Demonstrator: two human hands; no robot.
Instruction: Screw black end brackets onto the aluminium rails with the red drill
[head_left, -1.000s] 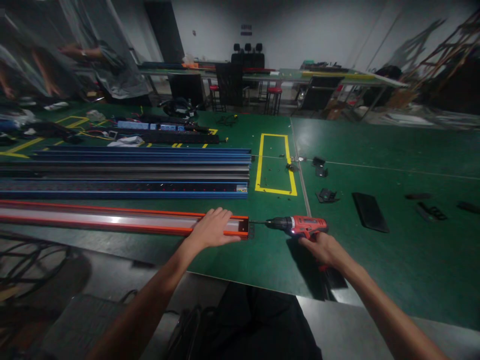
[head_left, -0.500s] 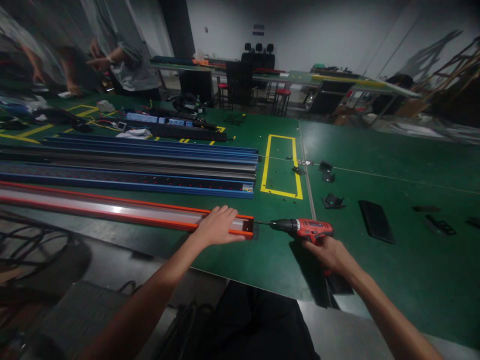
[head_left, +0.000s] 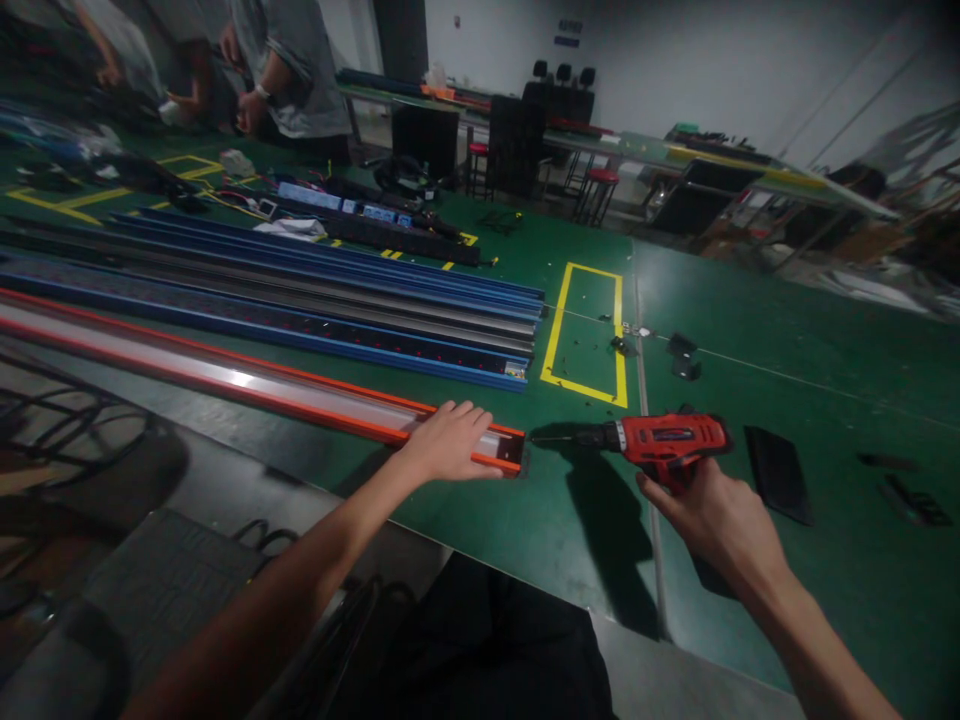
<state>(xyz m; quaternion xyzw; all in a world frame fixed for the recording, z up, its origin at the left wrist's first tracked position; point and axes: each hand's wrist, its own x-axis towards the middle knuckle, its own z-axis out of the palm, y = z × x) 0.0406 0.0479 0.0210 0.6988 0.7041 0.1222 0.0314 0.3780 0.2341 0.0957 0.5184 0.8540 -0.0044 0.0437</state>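
Note:
A long orange-edged rail (head_left: 300, 398) with a pale inner strip lies along the near edge of the green table. Near its right end, my left hand (head_left: 450, 442) is wrapped over the top, thumb on the near side. My right hand (head_left: 724, 515) grips the handle of a red and black power drill (head_left: 671, 440), held above the table with its shadow below. The long thin bit points left; its tip is close to the rail's end, and whether they touch cannot be told. Blue-edged rails (head_left: 465, 370) lie just behind the orange one.
A yellow tape rectangle (head_left: 549, 352) marks the table, with small dark bits around it. Black brackets (head_left: 684, 357) and a flat black object (head_left: 778, 472) lie on the right. Wires and blue parts (head_left: 311, 197) are at the back left, near people standing (head_left: 289, 75).
The drill has risen and tilted slightly, with its bit a little back from the rail's end. My left hand keeps its hold on the rail. The view has shifted.

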